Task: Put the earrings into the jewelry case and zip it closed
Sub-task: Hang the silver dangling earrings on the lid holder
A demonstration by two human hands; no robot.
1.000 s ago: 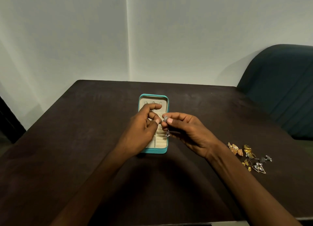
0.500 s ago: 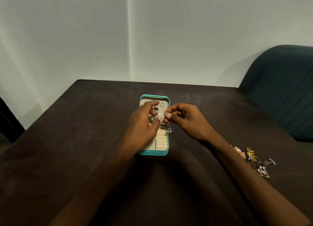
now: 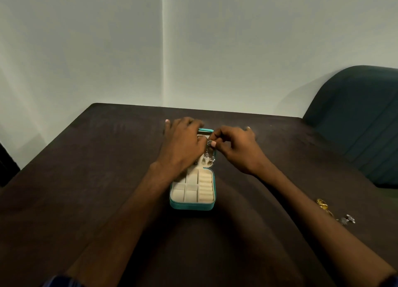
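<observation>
The right hand (image 3: 233, 149) pinches a silver drop earring (image 3: 209, 150) over the lid half of the open teal jewelry case (image 3: 192, 205). The left hand (image 3: 183, 144) rests on that lid, fingers spread forward. More earrings (image 3: 336, 212) lie on the dark table (image 3: 86, 168), well apart to the right.

— Walls?
— Two plain pale walls (image 3: 237, 39) fill the upper half of the frame, meeting in a vertical corner seam left of centre.

— Furniture?
— One dark brown table (image 3: 86, 179) spans the lower half. One dark teal upholstered chair back (image 3: 357, 114) at right edge.

— Light?
— Dim, soft; a dark shape at the left edge, unidentifiable.
</observation>
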